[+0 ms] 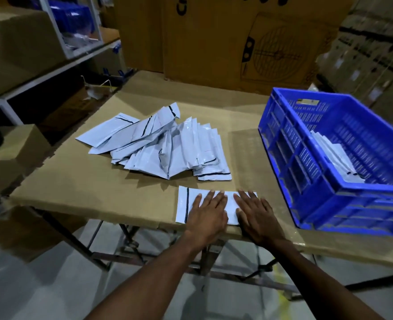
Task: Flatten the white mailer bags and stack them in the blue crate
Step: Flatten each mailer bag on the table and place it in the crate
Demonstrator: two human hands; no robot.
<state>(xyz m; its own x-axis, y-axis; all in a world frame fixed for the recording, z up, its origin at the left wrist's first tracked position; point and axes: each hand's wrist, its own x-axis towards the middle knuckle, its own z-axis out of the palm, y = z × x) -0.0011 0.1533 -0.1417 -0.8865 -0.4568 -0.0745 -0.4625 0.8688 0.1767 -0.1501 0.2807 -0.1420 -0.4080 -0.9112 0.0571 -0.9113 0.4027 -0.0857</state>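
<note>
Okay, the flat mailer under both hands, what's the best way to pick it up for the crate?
Probably by its right short edge, pinched with the right hand from the crate side. The mailer lies flat on the cardboard, and that end sits nearest the blue crate.

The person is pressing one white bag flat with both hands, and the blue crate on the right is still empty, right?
Not quite. The blue crate is not empty: the head view shows a few white bags already lying inside it. The rest is right: the left hand and the right hand both press flat on one white bag at the table's near edge.
</note>
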